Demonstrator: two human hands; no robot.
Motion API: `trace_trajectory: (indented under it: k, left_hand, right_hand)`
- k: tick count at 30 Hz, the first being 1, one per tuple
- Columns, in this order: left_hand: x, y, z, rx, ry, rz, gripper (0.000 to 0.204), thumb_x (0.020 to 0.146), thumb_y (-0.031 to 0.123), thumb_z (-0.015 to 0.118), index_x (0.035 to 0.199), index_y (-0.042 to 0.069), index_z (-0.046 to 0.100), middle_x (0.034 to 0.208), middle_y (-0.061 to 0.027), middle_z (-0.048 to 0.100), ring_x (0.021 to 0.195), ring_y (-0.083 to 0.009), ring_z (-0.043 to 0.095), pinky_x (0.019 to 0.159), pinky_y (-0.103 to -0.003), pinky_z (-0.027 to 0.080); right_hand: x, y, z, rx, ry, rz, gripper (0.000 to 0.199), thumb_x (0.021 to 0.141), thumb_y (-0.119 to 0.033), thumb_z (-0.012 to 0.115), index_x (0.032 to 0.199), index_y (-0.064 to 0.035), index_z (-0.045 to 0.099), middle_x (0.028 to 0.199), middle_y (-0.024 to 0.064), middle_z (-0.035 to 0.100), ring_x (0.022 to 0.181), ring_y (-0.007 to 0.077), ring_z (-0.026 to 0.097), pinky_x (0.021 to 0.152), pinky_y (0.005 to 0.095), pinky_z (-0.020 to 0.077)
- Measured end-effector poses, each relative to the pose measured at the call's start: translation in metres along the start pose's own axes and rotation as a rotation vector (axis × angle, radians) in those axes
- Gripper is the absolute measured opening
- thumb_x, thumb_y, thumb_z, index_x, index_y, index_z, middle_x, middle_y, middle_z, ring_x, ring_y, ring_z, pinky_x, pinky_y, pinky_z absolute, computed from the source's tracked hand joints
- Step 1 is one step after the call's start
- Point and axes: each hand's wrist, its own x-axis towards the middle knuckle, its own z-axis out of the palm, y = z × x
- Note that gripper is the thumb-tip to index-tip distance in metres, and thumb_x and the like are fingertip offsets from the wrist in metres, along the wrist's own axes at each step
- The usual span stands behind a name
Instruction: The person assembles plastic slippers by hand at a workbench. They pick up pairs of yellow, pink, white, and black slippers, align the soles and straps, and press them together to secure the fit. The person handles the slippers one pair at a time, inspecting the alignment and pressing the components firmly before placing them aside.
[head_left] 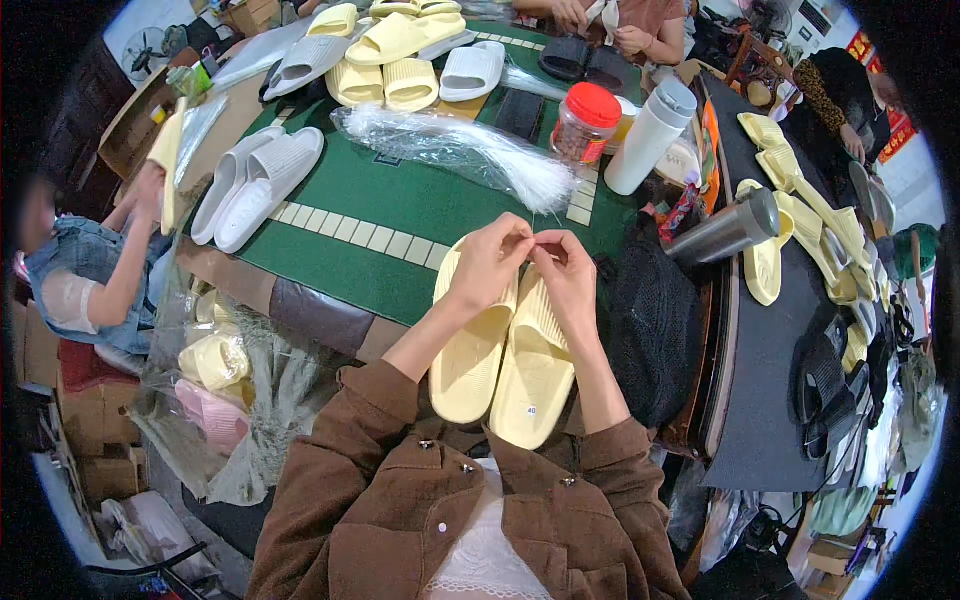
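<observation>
A pair of pale yellow slide sandals [467, 360] lies side by side in front of me, toes pointing away, a small size sticker on the right insole. Over their straps my left hand [492, 262] and my right hand [566, 272] meet, thumbs and fingertips pinched together. What they pinch is too fine to make out; a thin strand seems to rise between the fingertips. Just beyond them, a bundle of thin white plastic strands [530, 178] spills from a clear bag [410, 135].
Grey slides [265, 185] sit to the left on the green table [330, 255], with yellow ones [385, 85] piled behind. A red-lidded jar [585, 122], a white bottle [650, 135] and a steel tumbler [725, 228] stand at right. Other people work left, across and far right.
</observation>
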Motion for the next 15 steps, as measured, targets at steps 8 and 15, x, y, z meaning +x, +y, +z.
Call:
trace_trajectory:
  k: [8, 15]
  left_hand:
    - [0.0002, -0.0014, 0.0005, -0.015, 0.072, -0.015, 0.01, 0.092, 0.008, 0.06, 0.098, 0.0, 0.058, 0.084, -0.0103, 0.065, 0.077, -0.0165, 0.065, 0.071, -0.03, 0.051]
    - [0.0028, -0.0014, -0.0044, -0.158, 0.192, -0.031, 0.01, 0.096, 0.009, 0.055, 0.1, 0.0, 0.058, 0.083, -0.0069, 0.066, 0.074, -0.0117, 0.062, 0.068, -0.027, 0.05]
  right_hand:
    - [-0.0003, 0.0032, 0.0001, 0.036, -0.002, 0.007, 0.014, 0.087, 0.001, 0.062, 0.1, 0.0011, 0.064, 0.096, 0.0077, 0.066, 0.088, 0.0137, 0.066, 0.078, 0.0274, 0.053]
    - [-0.0014, 0.0019, -0.0013, -0.154, -0.055, -0.005, 0.011, 0.087, -0.004, 0.064, 0.097, 0.0018, 0.066, 0.091, 0.0082, 0.067, 0.08, 0.0132, 0.064, 0.072, 0.0268, 0.0504]
